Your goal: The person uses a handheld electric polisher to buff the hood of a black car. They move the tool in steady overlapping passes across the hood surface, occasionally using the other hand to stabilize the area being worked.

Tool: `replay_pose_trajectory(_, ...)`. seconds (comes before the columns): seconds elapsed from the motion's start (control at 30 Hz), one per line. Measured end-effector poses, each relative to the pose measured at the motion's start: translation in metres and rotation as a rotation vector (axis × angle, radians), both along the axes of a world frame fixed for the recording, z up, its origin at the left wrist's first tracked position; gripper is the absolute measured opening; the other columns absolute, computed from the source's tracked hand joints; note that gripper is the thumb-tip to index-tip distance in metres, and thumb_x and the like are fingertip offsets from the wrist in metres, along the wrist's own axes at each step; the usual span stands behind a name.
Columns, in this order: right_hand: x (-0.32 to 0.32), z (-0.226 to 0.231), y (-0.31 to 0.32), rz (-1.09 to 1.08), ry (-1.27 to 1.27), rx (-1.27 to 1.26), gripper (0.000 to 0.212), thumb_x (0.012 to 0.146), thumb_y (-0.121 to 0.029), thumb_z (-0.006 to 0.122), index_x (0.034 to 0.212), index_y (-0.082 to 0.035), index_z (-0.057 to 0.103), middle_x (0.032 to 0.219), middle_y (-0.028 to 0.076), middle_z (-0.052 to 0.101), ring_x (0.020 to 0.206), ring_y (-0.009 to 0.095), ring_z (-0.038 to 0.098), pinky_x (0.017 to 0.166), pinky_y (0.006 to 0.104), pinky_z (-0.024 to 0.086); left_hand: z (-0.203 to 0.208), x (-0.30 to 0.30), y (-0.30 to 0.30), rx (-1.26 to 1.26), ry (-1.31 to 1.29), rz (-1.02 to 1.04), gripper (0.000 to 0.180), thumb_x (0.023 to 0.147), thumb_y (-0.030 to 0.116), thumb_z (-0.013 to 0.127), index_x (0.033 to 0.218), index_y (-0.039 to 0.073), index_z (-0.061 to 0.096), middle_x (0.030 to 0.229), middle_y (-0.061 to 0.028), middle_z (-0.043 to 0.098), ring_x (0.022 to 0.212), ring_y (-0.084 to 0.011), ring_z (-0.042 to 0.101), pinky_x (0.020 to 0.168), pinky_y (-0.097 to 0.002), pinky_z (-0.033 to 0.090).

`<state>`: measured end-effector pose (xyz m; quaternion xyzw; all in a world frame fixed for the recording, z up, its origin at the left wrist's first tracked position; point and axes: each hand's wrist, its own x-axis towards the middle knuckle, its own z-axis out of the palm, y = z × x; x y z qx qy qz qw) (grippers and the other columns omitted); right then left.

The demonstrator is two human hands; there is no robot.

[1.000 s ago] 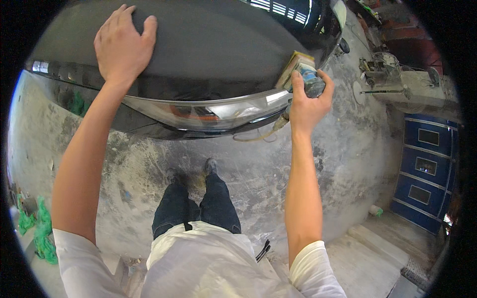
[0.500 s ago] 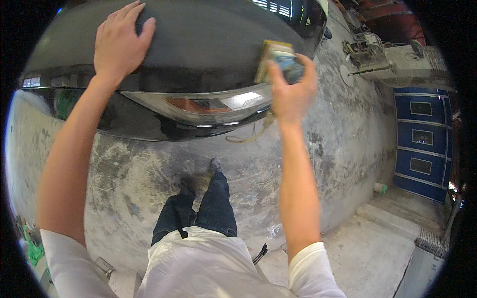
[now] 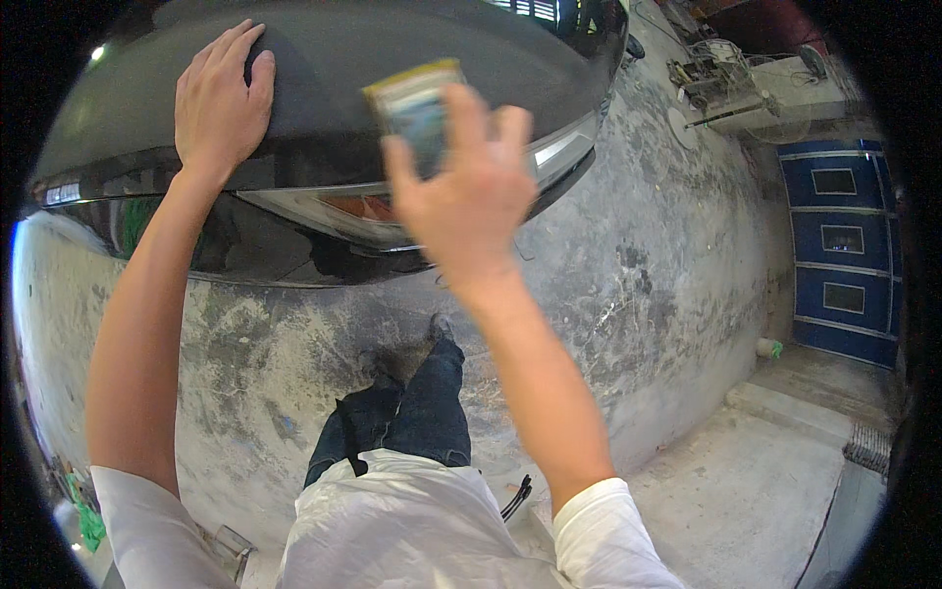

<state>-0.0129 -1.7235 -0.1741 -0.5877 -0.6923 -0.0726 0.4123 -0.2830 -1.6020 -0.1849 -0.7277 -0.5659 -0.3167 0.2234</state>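
A dark car panel (image 3: 324,88), dull on top and glossy along its lower edge, fills the upper left. My left hand (image 3: 218,108) lies flat on it with the fingers stretched out. Over the panel's right half, my right hand (image 3: 471,196) grips a sanding block (image 3: 417,118) with a blue body and a yellow edge. Motion blurs this hand and the block, so firm contact with the panel cannot be made out. Just below runs the headlight (image 3: 363,208), its middle partly covered by my right hand.
Stained concrete floor (image 3: 628,324) surrounds the car's front. To the right are a blue panelled door (image 3: 842,240), a concrete step (image 3: 785,417) and a ledge with tools and clutter (image 3: 721,83). A green bag-like item (image 3: 90,528) lies at the lower left.
My right hand has swept the sanding block leftward across the panel from its right end. The left hand stays flat on the panel, shifting slightly in the picture with the view.
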Motion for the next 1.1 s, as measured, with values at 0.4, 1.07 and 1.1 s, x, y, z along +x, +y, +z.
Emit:
replay_pose_trajectory(0.4, 0.069, -0.024, 0.016, -0.041, 0.141, 0.124, 0.062, 0.080, -0.034, 0.093, 0.129, -0.006, 0.067, 0.107, 0.015, 0.066, 0.089, 0.035, 0.066, 0.088, 0.0471, 0.055, 0.020, 0.035, -0.028, -0.020, -0.122, 0.057, 0.036, 0.095, 0.019, 0.066, 0.126, 0.001, 0.070, 0.138, -0.0186, 0.070, 0.132, -0.0380, 0.061, 0.117, -0.0474, 0.044)
replay_pose_trajectory(1.07, 0.063, -0.031, 0.012, -0.029, 0.134, 0.178, 0.063, 0.077, -0.030, 0.093, 0.130, -0.011, 0.065, 0.104, 0.017, 0.058, 0.086, 0.037, 0.066, 0.069, 0.0461, 0.056, 0.000, -0.007, -0.002, -0.040, -0.005, 0.018, 0.045, 0.106, 0.037, 0.059, 0.143, 0.012, 0.069, 0.151, -0.0080, 0.066, 0.144, -0.0314, 0.057, 0.121, -0.0443, 0.041)
replay_pose_trajectory(1.1, 0.076, -0.033, 0.016, -0.038, 0.207, 0.127, 0.060, 0.079, -0.029, 0.093, 0.129, -0.010, 0.066, 0.106, 0.015, 0.062, 0.090, 0.037, 0.067, 0.077, 0.0474, 0.056, -0.001, -0.008, -0.002, -0.054, -0.020, 0.023, 0.045, 0.106, 0.037, 0.059, 0.143, 0.012, 0.069, 0.151, -0.0080, 0.066, 0.144, -0.0314, 0.057, 0.121, -0.0443, 0.041)
